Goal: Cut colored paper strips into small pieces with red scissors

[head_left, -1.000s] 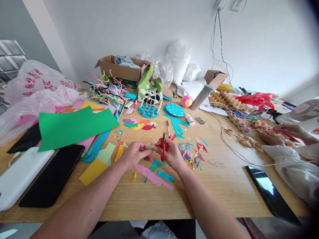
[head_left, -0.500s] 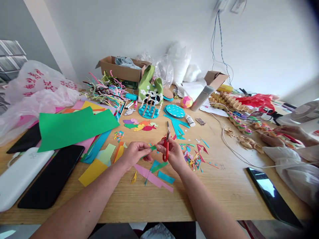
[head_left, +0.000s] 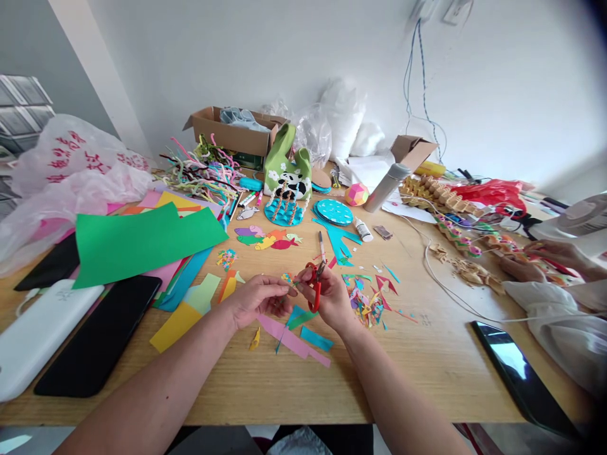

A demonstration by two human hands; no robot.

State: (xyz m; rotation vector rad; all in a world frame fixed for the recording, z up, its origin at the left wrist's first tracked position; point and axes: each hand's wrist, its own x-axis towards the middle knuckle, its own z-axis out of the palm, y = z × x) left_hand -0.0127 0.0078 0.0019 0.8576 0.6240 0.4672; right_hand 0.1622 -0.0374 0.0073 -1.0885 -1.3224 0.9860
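Observation:
My right hand (head_left: 336,302) holds red-handled scissors (head_left: 314,298), with fingers in the handle loops. Close beside it, my left hand (head_left: 263,296) pinches a small green paper piece (head_left: 294,284), seen almost edge-on between the two hands. My right fingertips are next to that piece; I cannot tell whether they touch it. Below the hands lie a pink paper strip (head_left: 284,336), a blue paper piece (head_left: 317,339) and a green strip (head_left: 301,318). Beyond them are several colourful paper fish (head_left: 265,241). A heap of paper scraps (head_left: 367,300) lies right of my right hand.
Green paper sheets (head_left: 128,243) cover other coloured paper on the left, near a white power bank (head_left: 52,335) and a black phone (head_left: 99,335). Another phone (head_left: 519,373) lies right. A co-worker's hands (head_left: 554,262) are at the far right. A grey bottle (head_left: 387,188) stands behind.
The green paper has turned from showing its flat side to nearly edge-on. The scissors have tilted in my right hand, and my left fingers have shifted slightly.

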